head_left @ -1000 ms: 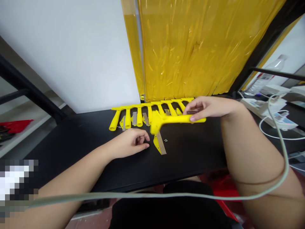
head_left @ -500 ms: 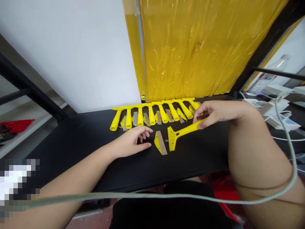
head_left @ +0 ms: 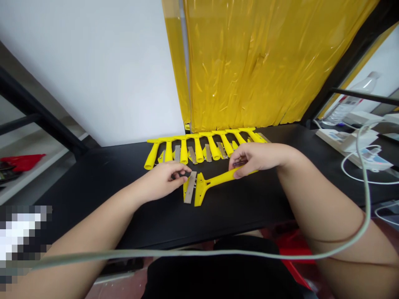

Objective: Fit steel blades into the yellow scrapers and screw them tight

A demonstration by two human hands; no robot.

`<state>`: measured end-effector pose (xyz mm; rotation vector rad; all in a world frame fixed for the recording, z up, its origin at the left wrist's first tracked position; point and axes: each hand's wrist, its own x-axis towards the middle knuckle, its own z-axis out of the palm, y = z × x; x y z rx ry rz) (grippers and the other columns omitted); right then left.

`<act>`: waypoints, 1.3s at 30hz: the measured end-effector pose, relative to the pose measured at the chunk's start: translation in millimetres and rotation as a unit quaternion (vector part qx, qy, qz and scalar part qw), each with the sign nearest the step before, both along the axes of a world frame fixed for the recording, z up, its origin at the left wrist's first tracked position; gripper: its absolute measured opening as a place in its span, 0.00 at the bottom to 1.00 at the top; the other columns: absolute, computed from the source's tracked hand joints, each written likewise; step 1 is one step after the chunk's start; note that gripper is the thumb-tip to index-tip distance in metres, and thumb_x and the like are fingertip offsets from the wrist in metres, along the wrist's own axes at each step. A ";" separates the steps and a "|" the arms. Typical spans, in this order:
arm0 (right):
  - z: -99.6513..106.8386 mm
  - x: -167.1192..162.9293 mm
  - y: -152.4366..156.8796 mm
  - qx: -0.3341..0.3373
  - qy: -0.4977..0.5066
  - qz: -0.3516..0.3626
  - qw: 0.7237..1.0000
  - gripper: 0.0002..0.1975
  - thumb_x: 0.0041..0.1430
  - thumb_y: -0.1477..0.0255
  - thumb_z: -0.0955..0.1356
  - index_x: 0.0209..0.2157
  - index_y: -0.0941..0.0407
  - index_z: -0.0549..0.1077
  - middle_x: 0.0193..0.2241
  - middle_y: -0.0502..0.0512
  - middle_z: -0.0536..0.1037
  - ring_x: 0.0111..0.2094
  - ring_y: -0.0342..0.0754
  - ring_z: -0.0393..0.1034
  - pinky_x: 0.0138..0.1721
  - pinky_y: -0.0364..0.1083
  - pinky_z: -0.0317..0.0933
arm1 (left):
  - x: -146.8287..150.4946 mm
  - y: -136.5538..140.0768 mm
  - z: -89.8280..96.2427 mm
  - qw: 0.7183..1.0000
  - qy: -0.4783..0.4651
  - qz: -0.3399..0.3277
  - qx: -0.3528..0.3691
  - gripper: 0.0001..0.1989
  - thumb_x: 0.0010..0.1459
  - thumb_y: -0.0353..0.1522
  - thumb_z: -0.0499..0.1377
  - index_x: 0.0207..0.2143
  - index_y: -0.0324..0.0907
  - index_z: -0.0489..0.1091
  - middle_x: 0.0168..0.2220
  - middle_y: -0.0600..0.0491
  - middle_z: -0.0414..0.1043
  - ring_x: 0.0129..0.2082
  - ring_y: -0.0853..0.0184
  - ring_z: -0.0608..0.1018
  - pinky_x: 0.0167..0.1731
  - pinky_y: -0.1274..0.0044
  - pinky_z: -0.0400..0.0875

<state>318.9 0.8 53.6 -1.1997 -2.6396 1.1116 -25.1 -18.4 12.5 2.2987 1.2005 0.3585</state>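
In my right hand (head_left: 249, 160) is a yellow plastic scraper handle (head_left: 221, 177), its wide head toward the left. A small dark object (head_left: 239, 163), whose kind I cannot make out, also shows within those curled fingers. My left hand (head_left: 170, 177) is closed, thumb and index finger pinching the upper end of a yellow cover plate (head_left: 185, 192). A grey metal blade (head_left: 190, 189) lies along that plate. Tiny screws (head_left: 195, 181) show between blade and scraper head. The blade and the head stand side by side, nearly parallel.
Behind my hands runs a row of yellow scraper handles (head_left: 198, 149) with blades (head_left: 208, 153) among them on the black table (head_left: 149, 224). White power strips (head_left: 358, 143), cables and a plastic bottle (head_left: 352, 97) stand at right. A pale cable (head_left: 199, 254) crosses in front of me.
My right hand has moved left with the scraper handle. The cover plate and blade have shifted left and turned, and my left hand has closed in on their upper end.
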 end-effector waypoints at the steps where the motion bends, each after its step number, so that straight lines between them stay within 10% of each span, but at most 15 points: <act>1: -1.6 -4.2 -0.5 0.004 0.001 0.002 1.000 0.16 0.55 0.58 0.76 0.39 0.55 0.85 0.29 0.50 0.79 0.28 0.44 0.67 0.30 0.45 0.55 | -1.9 0.5 2.5 1.000 0.011 0.000 0.004 0.17 0.64 0.40 0.60 0.51 0.45 0.80 0.43 0.47 0.81 0.38 0.62 0.81 0.36 0.74 0.76; 21: -32.7 -70.4 -15.4 0.042 0.100 -0.017 0.994 0.12 0.58 0.64 0.76 0.40 0.56 0.83 0.32 0.52 0.80 0.32 0.46 0.69 0.34 0.45 0.61 | -33.7 1.2 24.1 0.991 0.132 0.011 0.018 0.18 0.53 0.39 0.65 0.46 0.46 0.81 0.37 0.50 0.78 0.29 0.63 0.76 0.31 0.74 0.68; 39: -26.4 -46.1 -2.2 0.016 0.097 0.014 0.995 0.16 0.60 0.60 0.75 0.42 0.58 0.82 0.32 0.52 0.80 0.31 0.45 0.69 0.33 0.45 0.59 | -31.3 3.9 15.7 0.991 0.133 0.005 0.020 0.09 0.57 0.38 0.63 0.39 0.47 0.79 0.37 0.51 0.73 0.27 0.65 0.72 0.31 0.74 0.65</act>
